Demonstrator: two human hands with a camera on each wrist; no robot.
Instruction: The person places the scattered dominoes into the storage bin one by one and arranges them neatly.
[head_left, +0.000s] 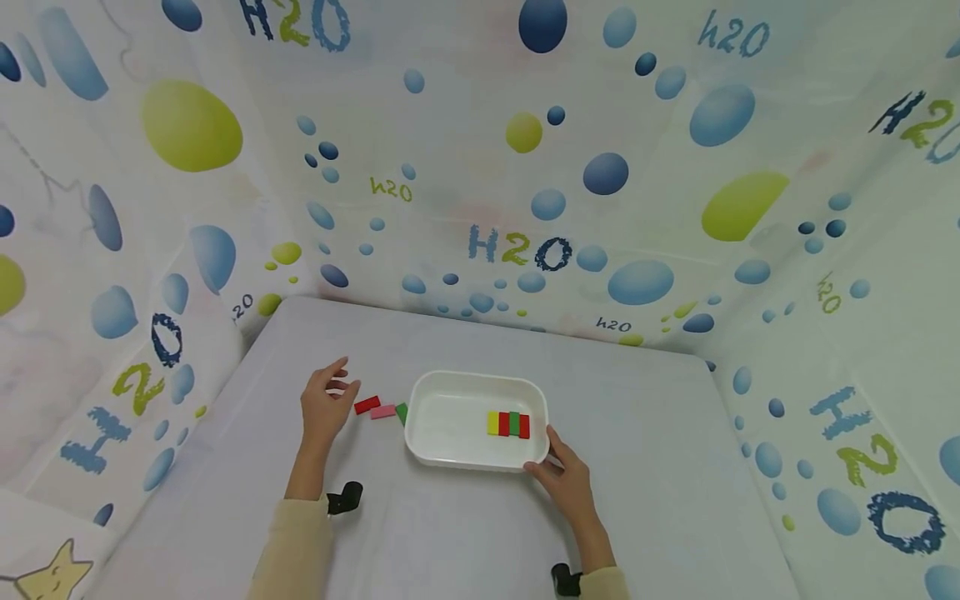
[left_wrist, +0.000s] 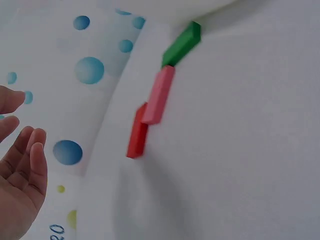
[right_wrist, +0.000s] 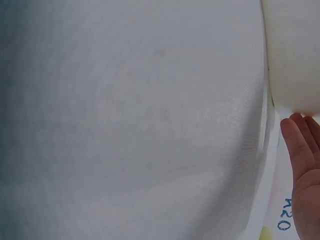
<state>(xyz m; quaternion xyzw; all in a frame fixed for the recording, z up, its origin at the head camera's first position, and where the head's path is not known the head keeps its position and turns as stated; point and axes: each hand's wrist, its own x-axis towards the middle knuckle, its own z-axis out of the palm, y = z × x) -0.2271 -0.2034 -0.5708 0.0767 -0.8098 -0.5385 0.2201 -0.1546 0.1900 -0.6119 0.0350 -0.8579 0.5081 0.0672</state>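
My left hand (head_left: pixel 328 404) hovers left of the loose blocks with its fingers loosely bent and nothing in them. Near it on the white tabletop, a red block (left_wrist: pixel 137 131), a pink block (left_wrist: pixel 159 95) and a green block (left_wrist: pixel 181 44) form a slanting chain. The green one lies by the left end of a white plastic tray (head_left: pixel 450 454), partly hidden by it in the head view. With thumb and fingers, my right hand (head_left: pixel 566 479) holds the tray's near right corner. Inside, toward the right, yellow, red and green blocks (head_left: pixel 513 424) sit side by side in a row.
White cloth (head_left: pixel 660 467) covers the table. Printed curtains (head_left: pixel 465 167) with blue and green dots rise behind the table and on both sides. A black wrist mount (head_left: pixel 345 498) sticks out from the left sleeve, another (head_left: pixel 566 579) from the right.
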